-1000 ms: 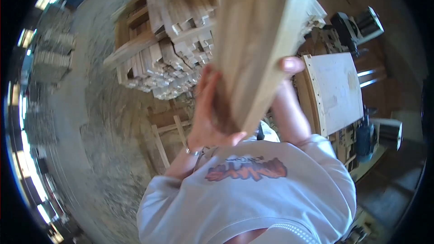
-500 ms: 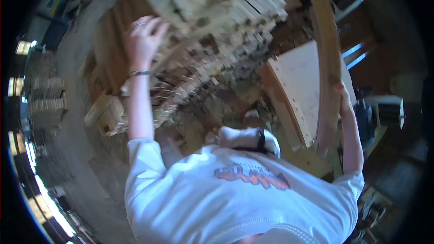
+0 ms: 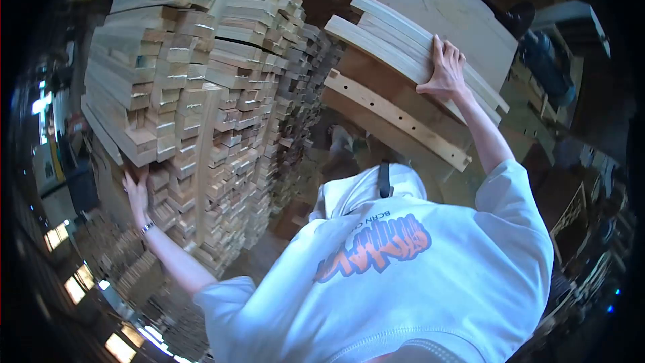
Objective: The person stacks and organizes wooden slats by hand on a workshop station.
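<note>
Since before, right hand (image 3: pixel 445 67) has laid its plank (image 3: pixel 410 47) flat, palm open; left hand (image 3: pixel 136 191) now touches timber stack (image 3: pixel 195 94), fingers spread.

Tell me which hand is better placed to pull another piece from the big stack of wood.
Left, probably. The left hand already touches the stack of cut wood pieces at its lower edge. The right hand lies flat on the curved boards, apart from the stack.

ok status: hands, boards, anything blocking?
Left hand flat against the stacked timber. Right hand spread open on curved boards atop the bench. Neither gripping. Nothing between hands and wood.
</note>
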`<state>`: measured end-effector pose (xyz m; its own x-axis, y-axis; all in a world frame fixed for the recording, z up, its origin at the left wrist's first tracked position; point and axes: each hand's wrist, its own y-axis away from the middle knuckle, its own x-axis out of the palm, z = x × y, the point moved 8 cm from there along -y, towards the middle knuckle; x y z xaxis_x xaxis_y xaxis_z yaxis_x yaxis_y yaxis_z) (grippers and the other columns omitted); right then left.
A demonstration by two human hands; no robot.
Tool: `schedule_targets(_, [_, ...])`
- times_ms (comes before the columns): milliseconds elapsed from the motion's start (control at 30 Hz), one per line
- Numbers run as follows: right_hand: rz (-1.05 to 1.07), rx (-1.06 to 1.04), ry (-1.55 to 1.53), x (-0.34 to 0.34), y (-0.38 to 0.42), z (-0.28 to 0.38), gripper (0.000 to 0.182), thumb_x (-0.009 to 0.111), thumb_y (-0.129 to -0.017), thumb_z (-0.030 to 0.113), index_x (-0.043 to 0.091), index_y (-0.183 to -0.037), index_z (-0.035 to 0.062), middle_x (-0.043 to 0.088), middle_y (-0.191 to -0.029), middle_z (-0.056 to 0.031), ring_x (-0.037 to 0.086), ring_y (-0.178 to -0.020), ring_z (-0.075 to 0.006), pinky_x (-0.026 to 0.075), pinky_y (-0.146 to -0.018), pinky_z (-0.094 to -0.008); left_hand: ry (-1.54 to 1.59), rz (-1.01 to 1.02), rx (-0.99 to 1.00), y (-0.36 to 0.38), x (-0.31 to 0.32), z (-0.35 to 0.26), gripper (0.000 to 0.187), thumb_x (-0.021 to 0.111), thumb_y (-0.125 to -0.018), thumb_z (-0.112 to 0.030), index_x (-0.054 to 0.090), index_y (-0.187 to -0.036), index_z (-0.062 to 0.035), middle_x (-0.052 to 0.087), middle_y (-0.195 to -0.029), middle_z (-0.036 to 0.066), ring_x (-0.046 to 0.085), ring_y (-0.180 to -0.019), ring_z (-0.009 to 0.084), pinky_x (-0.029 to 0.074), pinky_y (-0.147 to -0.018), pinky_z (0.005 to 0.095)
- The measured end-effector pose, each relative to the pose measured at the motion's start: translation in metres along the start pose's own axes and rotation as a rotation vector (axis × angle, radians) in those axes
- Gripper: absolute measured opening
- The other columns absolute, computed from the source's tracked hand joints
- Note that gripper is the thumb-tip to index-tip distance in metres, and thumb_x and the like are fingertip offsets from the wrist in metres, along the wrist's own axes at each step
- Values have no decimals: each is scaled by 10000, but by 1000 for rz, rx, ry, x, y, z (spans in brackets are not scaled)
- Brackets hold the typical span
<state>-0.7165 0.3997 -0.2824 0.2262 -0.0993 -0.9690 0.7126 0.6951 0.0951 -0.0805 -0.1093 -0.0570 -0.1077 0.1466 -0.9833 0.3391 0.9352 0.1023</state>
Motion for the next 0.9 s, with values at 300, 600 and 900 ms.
schedule_targets(300, [-112,-138,-85,12,62,32,1260,702,-548,784,248,-1468,53,361,-1335,-212,302,-1290,-385,196,-1093,-505,34,-63,49,50,-10,26,788,464,-917,-607,269,-1505,-120,187,-1523,304,172,-1432,401,183,-1146,452])
schedule_targets(600, [-349,-131,-77,-25,78,83,947,708,-737,598,346,-1407,35,410,-1353,-212,341,-1295,-373,246,-1084,-498,1,-173,-310,56,-16,49,843,699,-758,-272,309,-1453,2,412,-1431,248,385,-1336,365,328,-1097,393])
schedule_targets(900, [-693,585,-56,-37,187,-31,713,742,-758,490,514,-1218,-5,492,-1225,-202,432,-1213,-325,278,-1064,-483,735,-150,-437,-68,-29,187,437,696,-834,-292,599,-1158,-17,596,-1117,140,583,-956,227,514,-823,393])
